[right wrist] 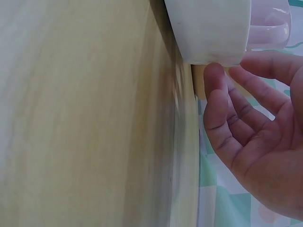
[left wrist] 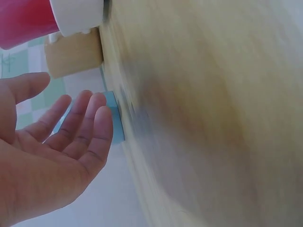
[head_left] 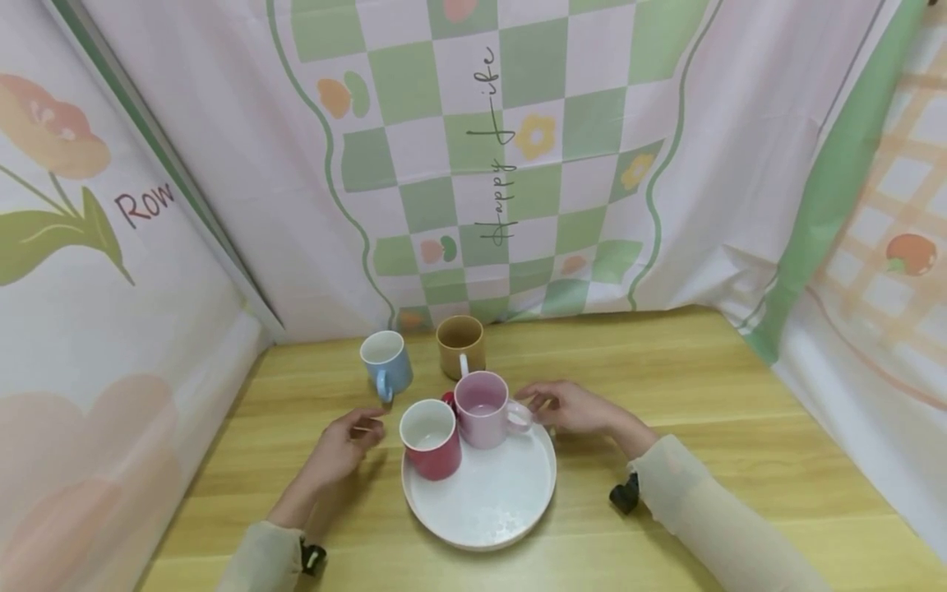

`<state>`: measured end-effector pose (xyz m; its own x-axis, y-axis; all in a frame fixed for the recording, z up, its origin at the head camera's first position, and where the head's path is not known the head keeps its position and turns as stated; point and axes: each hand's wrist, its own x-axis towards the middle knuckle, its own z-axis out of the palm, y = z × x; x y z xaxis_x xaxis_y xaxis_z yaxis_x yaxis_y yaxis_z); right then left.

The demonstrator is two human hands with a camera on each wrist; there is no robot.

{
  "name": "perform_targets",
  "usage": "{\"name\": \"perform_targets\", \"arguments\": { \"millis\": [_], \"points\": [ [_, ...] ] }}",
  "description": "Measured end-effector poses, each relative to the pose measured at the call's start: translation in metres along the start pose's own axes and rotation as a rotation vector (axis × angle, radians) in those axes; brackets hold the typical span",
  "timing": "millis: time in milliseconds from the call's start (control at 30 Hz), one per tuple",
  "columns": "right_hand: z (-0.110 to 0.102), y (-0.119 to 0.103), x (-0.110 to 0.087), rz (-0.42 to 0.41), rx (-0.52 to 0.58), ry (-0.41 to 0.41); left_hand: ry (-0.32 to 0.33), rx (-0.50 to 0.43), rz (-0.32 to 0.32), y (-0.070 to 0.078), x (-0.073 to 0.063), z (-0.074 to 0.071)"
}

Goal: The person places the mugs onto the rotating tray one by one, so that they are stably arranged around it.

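A round white tray (head_left: pixel 491 506) lies on the wooden table with two mugs on it. The red mug (head_left: pixel 435 456) with a white inside stands at the tray's left, beside the pink mug (head_left: pixel 482 419), whose handle points right. My left hand (head_left: pixel 342 444) is left of the tray, fingers loosely bent and nothing held. In the left wrist view, its palm (left wrist: pixel 61 151) faces the camera. At the tray's upper right edge is my right hand (head_left: pixel 573 409), close to the pink mug's handle. The right wrist view shows its fingertips (right wrist: pixel 215 75) right at the tray's rim, holding nothing.
Behind the tray stand a light blue mug (head_left: pixel 387 362) at left and a brown mug (head_left: pixel 460 345) with a white handle. The table (head_left: pixel 651 353) meets a checkered curtain (head_left: pixel 473 164) at the back. Printed cloth hangs on both sides.
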<state>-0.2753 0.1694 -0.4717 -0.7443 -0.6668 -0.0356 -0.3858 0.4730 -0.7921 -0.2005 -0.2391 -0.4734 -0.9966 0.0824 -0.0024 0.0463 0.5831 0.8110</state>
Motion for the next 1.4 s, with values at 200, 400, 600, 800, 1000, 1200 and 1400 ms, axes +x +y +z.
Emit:
{"name": "perform_targets", "arguments": {
  "millis": [200,400,600,800,1000,1200,1400],
  "points": [
    [0.0,0.0,-0.002,-0.017,-0.001,-0.006,-0.008,-0.087,-0.027,0.001,0.002,-0.005],
    [0.0,0.0,-0.002,-0.031,0.004,0.007,0.007,-0.125,-0.04,0.012,-0.001,-0.011],
    [0.0,0.0,-0.003,-0.032,-0.004,0.006,0.004,-0.159,-0.081,0.004,0.006,-0.014],
    [0.0,-0.003,-0.007,-0.005,0.014,-0.041,0.004,-0.177,-0.1,0.003,0.011,-0.017],
    [0.0,-0.004,-0.011,-0.006,0.001,-0.052,0.018,-0.178,-0.092,0.004,0.014,-0.02],
    [0.0,-0.008,-0.016,0.004,0.022,-0.062,0.009,-0.238,-0.111,0.006,0.015,-0.022],
    [0.0,-0.008,-0.021,0.005,0.003,-0.053,0.009,-0.257,-0.116,0.004,0.017,-0.022]
  ]
}}
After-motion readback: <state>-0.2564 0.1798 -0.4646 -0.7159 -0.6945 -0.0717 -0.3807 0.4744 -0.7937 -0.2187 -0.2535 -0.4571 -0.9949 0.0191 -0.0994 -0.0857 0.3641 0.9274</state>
